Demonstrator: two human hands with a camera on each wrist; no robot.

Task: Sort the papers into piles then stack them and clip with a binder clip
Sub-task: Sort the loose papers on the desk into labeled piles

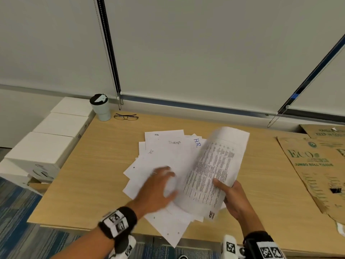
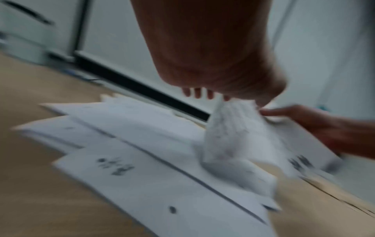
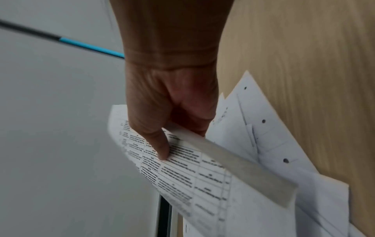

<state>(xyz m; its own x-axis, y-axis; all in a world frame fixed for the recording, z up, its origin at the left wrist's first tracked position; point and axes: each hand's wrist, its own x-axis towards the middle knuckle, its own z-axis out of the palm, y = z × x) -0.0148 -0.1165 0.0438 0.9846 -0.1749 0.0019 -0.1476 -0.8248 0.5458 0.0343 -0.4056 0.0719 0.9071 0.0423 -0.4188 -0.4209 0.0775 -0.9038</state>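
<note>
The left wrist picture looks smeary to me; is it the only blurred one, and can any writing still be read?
Left wrist view: heaviest motion blur, the spread papers streaked, marks unreadable. Head view: the left hand is smeared, yet "H.R." on a sheet reads. Right wrist view: the right hand is fairly sharp; the printed sheet it pinches shows table lines, words illegible.
</note>
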